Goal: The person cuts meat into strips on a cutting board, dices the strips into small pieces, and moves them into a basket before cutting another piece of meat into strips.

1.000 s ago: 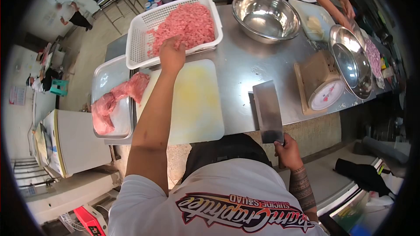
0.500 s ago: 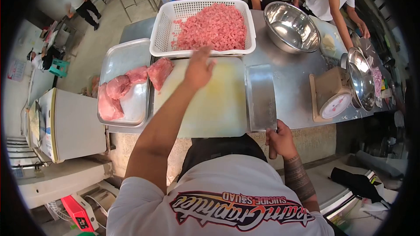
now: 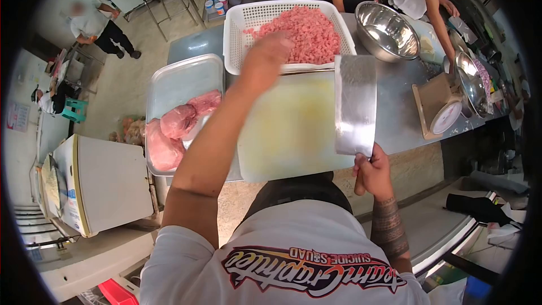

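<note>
My right hand (image 3: 375, 175) grips the handle of a broad cleaver (image 3: 355, 104). Its shiny blade points away from me over the right edge of a pale cutting board (image 3: 288, 135). My left hand (image 3: 266, 59), blurred by motion, is at the near left side of a white perforated basket (image 3: 232, 36); its fingers are smeared. In that basket lies a heap of diced pink meat (image 3: 310, 34). Left of the board, a metal tray (image 3: 161, 79) holds large raw meat pieces (image 3: 178, 121), partly hidden by my forearm.
A steel bowl (image 3: 387, 31) stands right of the basket. Further right are a weighing scale (image 3: 437, 110) and more metal bowls (image 3: 474, 87). Two people in white shirts work across the table; another person (image 3: 96, 25) stands at far left. A white chest (image 3: 110, 183) is at left.
The view has shifted, moving the table rightward. The cleaver has risen from beside the board. My left hand has moved left along the basket; the meat piece at the board's left edge no longer shows.
</note>
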Action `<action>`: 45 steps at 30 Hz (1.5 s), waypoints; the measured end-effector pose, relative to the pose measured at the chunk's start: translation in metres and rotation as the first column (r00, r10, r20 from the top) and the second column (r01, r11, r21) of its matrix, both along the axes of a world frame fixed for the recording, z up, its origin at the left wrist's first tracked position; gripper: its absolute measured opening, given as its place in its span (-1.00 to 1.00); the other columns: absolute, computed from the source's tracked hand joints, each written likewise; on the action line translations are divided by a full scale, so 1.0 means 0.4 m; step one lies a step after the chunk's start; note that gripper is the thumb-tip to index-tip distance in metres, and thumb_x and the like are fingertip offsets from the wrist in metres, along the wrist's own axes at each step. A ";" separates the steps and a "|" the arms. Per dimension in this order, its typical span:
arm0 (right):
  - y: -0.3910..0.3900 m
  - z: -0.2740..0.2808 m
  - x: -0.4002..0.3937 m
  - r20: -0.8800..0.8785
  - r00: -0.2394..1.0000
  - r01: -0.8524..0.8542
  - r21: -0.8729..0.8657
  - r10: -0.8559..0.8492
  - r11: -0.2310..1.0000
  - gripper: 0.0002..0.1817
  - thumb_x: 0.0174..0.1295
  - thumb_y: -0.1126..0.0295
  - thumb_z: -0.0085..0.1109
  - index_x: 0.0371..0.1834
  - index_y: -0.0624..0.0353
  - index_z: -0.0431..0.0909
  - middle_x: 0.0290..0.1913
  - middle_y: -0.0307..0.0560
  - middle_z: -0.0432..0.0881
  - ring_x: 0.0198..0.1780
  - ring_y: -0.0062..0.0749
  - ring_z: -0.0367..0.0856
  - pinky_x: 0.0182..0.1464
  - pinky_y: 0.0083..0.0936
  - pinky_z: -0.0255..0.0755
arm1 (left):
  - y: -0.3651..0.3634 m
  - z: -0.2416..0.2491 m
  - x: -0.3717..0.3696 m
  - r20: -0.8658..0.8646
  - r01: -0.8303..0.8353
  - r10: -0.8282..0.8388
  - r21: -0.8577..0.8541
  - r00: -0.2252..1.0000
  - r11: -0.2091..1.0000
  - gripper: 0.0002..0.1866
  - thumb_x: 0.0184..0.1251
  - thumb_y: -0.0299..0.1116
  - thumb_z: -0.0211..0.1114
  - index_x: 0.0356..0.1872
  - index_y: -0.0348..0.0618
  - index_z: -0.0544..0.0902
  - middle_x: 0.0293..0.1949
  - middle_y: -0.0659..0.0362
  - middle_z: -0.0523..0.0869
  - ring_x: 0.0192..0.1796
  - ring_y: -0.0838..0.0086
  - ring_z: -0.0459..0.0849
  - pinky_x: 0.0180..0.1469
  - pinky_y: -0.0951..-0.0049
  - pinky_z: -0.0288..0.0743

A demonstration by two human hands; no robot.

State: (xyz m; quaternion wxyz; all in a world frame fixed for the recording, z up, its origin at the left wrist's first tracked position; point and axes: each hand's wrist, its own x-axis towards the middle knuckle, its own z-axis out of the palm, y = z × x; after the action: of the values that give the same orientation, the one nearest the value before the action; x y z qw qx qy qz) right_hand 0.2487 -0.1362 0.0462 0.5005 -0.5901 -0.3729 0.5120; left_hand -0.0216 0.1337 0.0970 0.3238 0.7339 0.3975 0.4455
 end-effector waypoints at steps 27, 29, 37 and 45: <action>0.083 -0.061 -0.055 0.830 0.385 -0.364 -0.265 0.404 0.893 -0.84 0.37 0.43 0.22 -0.17 0.31 0.50 -0.34 0.36 0.70 -0.18 0.41 0.72 -0.13 0.20 0.58 | -0.229 -0.419 -0.108 -0.278 -0.258 0.117 -0.549 0.953 0.795 -0.66 0.63 -0.21 0.29 0.06 -0.33 0.75 -0.07 -0.01 0.79 0.01 0.19 0.79 0.12 0.18 0.68; 0.084 -0.074 -0.030 0.835 0.367 -0.374 -0.272 0.410 0.887 -0.84 0.37 0.43 0.23 -0.16 0.30 0.49 -0.33 0.35 0.71 -0.18 0.40 0.72 -0.12 0.20 0.59 | -0.248 -0.426 -0.178 -0.494 -0.409 0.380 0.054 0.782 0.911 -0.75 0.54 -0.35 0.30 0.03 -0.31 0.77 -0.06 -0.09 0.80 0.02 0.03 0.79 0.15 0.10 0.67; 0.060 -0.080 0.012 0.786 0.415 -0.454 -0.257 0.458 0.853 -0.73 0.40 0.38 0.26 -0.01 0.30 0.44 -0.30 0.40 0.72 -0.14 0.42 0.73 -0.08 0.21 0.61 | -0.257 -0.483 -0.274 -0.717 -0.341 0.304 0.099 0.627 0.935 -0.80 0.35 -0.48 0.31 -0.08 -0.27 0.79 -0.06 -0.13 0.83 0.10 -0.10 0.77 0.22 0.03 0.67; 0.030 -0.072 0.033 0.654 0.499 -0.450 -0.366 0.569 0.815 -0.65 0.40 0.40 0.22 0.13 0.36 0.41 -0.22 0.40 0.75 -0.11 0.42 0.75 -0.05 0.20 0.63 | -0.025 -0.195 -0.155 0.111 -0.169 0.267 -0.536 0.957 0.827 -0.54 0.37 -0.49 0.38 0.29 -0.31 0.67 0.10 0.02 0.81 -0.02 0.33 0.80 0.01 0.36 0.68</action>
State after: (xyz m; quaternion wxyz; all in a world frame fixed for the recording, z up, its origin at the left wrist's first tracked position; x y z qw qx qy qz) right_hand 0.2617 -0.1242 0.0176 0.0865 -0.6428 -0.6604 0.3784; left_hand -0.0835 0.1237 0.0190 0.4918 0.5247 0.5535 0.4200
